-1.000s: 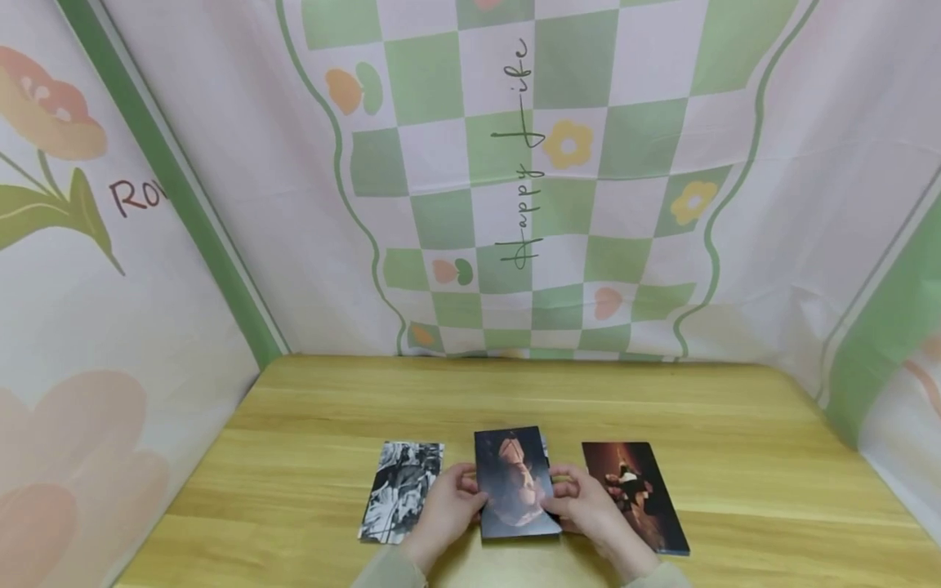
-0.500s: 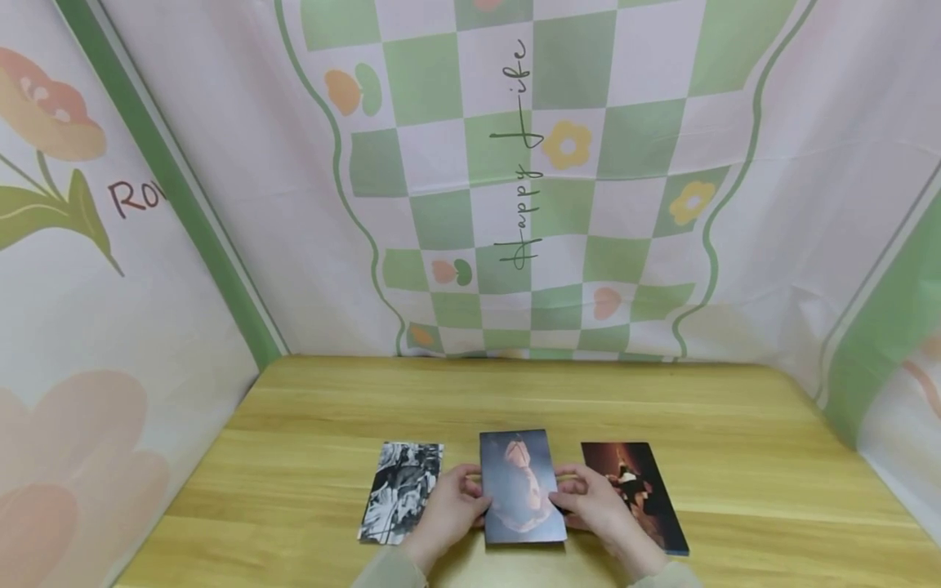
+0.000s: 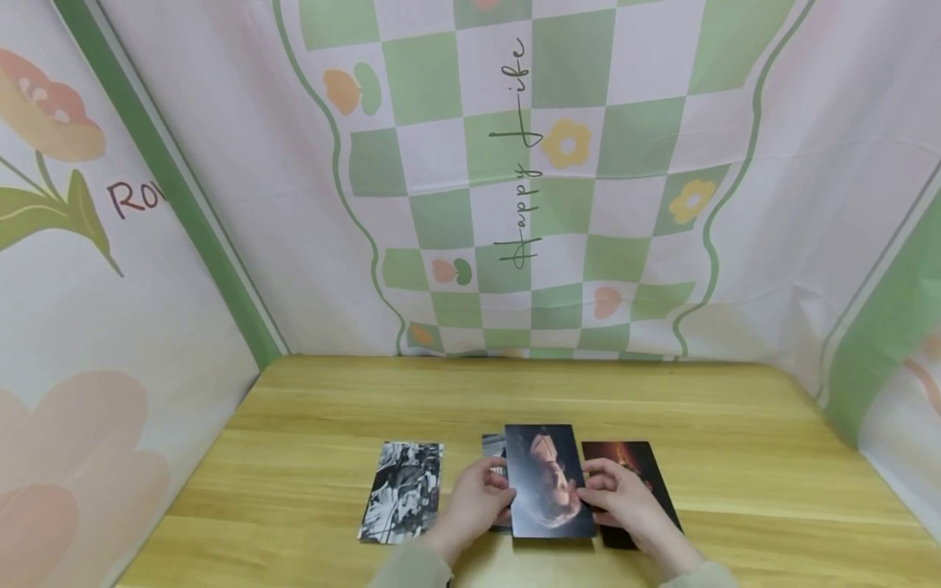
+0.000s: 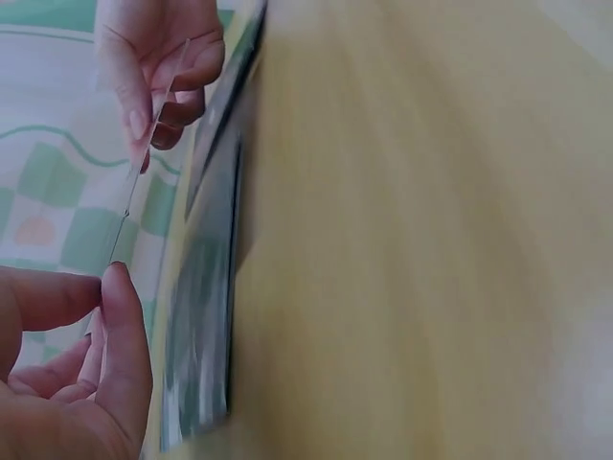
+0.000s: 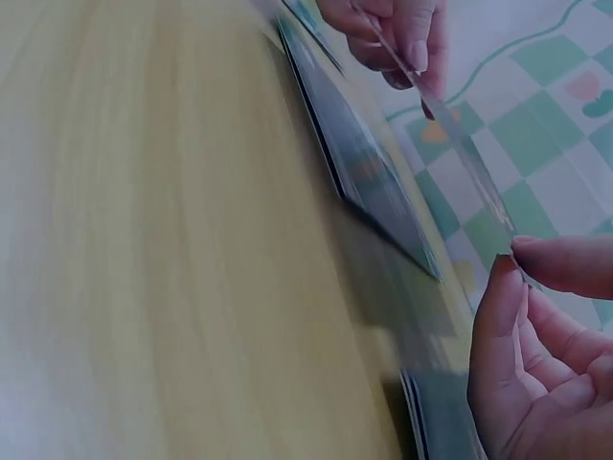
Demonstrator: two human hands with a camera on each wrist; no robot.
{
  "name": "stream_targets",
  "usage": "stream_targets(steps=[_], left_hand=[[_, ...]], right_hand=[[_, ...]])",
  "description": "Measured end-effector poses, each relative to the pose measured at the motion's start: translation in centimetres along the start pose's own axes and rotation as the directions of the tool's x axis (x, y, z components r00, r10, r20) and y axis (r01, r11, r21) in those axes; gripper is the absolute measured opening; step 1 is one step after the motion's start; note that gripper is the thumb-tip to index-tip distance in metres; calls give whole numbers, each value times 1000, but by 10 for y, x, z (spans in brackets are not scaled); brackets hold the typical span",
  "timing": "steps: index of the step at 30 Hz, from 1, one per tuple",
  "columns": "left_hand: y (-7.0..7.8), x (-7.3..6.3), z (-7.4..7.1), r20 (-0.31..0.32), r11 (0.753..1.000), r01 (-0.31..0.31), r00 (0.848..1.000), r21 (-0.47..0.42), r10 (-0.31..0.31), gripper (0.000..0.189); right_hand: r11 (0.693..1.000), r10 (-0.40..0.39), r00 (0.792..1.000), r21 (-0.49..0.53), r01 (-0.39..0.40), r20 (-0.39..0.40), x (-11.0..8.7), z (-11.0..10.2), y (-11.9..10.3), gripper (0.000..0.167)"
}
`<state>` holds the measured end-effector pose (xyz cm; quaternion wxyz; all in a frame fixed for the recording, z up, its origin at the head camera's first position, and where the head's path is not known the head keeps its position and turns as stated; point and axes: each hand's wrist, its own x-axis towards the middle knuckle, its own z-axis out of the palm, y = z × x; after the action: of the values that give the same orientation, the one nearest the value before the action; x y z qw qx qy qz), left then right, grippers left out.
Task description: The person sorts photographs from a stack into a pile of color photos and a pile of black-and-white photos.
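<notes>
A dark photo card (image 3: 549, 482) with a pale pinkish figure is held in the air between both hands. My left hand (image 3: 476, 502) pinches its left edge between thumb and fingers, and my right hand (image 3: 625, 500) pinches the right edge. From the left wrist the card (image 4: 128, 203) shows almost edge-on, thin and apart from the table. Partly hidden behind it and the left hand lies a black-and-white card (image 3: 494, 445). On the right, my right hand and forearm cover part of a dark reddish card stack (image 3: 665, 494).
A black-and-white photo card (image 3: 402, 492) lies left of the hands on the wooden table (image 3: 515, 392). Behind the table hangs a checked green-and-white cloth (image 3: 507, 245), with printed cloth at both sides too. The right stack (image 5: 445, 417) shows several layered edges in the right wrist view.
Both hands have carried the held card from above the middle pile to the right, uncovering part of the black-and-white card there. The right card stack is now more covered.
</notes>
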<state>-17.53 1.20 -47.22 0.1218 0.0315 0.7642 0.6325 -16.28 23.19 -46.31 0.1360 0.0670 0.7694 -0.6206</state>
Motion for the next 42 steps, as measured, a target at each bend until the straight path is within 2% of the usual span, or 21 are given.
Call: stream_targets(steps=[6, 15, 24, 30, 33, 42], left_hand=[[5, 4, 22, -1, 998, -43, 999, -55, 43, 39], [7, 13, 64, -10, 995, -43, 999, -85, 42, 33], [10, 17, 96, -28, 993, -25, 999, -116, 22, 34], [10, 19, 106, -29, 992, 7, 1000, -128, -11, 38], [10, 19, 109, -33, 993, 10, 999, -118, -14, 39], [11, 20, 113, -39, 998, 7, 999, -59, -10, 39]], right_hand=[[999, 28, 999, -20, -29, -36, -2, -22, 5, 44], [994, 56, 998, -88, -58, -26, -8, -63, 18, 51], [990, 77, 996, -112, -81, -43, -15, -91, 30, 56], [992, 39, 999, -123, -37, 16, -17, -101, 36, 53], [991, 47, 999, -129, -44, 22, -16, -103, 36, 53], [971, 85, 993, -217, -102, -84, -14, -99, 31, 53]])
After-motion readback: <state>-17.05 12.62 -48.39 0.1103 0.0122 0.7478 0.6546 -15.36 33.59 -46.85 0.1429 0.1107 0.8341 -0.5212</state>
